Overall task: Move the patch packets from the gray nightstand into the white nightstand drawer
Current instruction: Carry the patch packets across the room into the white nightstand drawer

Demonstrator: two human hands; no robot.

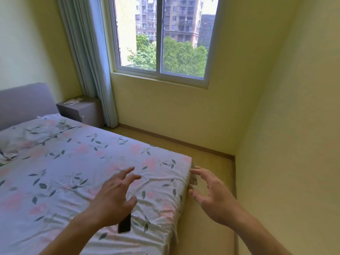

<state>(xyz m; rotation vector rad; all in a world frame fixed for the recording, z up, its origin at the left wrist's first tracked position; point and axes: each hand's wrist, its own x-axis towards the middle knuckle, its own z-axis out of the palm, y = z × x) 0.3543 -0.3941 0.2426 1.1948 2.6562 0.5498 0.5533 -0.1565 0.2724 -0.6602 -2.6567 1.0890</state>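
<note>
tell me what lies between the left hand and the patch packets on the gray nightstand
In the head view, only the floral bed sheet stretches between the left hand and the packets on the gray nightstand.

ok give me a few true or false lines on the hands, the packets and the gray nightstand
1. Both hands hold nothing. True: the left hand and right hand are spread open.
2. The patch packets lie on the bed. False: they lie on the gray nightstand.
3. The gray nightstand stands beside the curtain. True.
4. A dark phone lies on the floor. False: it lies on the bed.
</note>
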